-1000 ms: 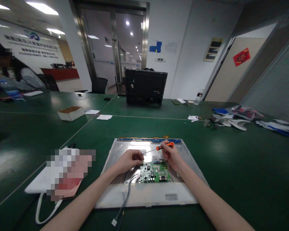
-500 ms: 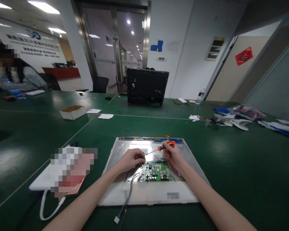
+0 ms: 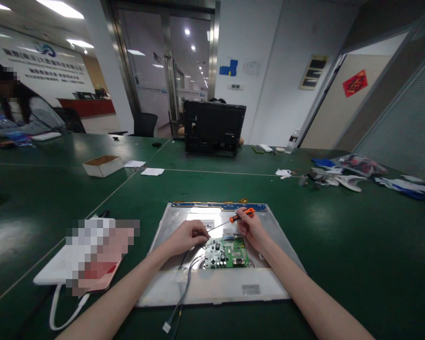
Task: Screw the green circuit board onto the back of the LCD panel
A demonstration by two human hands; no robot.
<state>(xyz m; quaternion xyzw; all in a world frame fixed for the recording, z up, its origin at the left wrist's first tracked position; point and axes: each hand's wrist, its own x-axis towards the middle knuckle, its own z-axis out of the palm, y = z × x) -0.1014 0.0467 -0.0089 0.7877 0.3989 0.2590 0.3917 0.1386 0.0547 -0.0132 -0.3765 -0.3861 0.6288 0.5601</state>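
My right hand [image 3: 252, 228] grips a screwdriver [image 3: 247, 214] by its orange and black handle, the thin shaft pointing left. My left hand [image 3: 190, 234] has its fingers pinched together near the shaft's tip; whatever lies between them is hidden. Below both hands, a green circuit board [image 3: 227, 252] sits on the back of a silver display panel [image 3: 269, 289]. A bundle of grey cables [image 3: 188, 283] runs from the board's left side over the panel's front edge, ending in a white plug [image 3: 166, 327]. A blue strip board [image 3: 201, 206] lines the panel's far edge.
To the left lie a white device [image 3: 49, 267] with a white cable and a pinkish phone-like slab [image 3: 104, 283]. A white box [image 3: 103, 166] and a black monitor [image 3: 214, 127] stand farther back. Plastic bags and parts [image 3: 357, 165] lie right. A person [image 3: 38, 113] sits far left.
The view has shifted slightly, so most things appear a little farther left. Both hands keep nearly the same pose at the board, with the screwdriver still in the right hand.
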